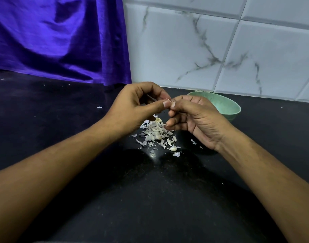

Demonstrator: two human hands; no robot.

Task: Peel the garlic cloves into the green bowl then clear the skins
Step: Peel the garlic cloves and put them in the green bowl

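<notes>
My left hand [138, 106] and my right hand [194, 118] meet above the counter, fingertips together, pinching a small garlic clove [171, 102] that is mostly hidden between them. Below the hands lies a pile of white garlic skins [156, 133] with a few unpeeled cloves among it, one clove [173, 148] at the pile's near edge. The green bowl [225, 104] stands behind my right hand near the wall; its contents are hidden.
The black counter [132, 199] stretches toward me. A purple cloth [59, 37] hangs at the back left, and a white marbled tile wall [220, 46] rises at the back right. Stray skin flakes [99, 107] lie scattered on the counter.
</notes>
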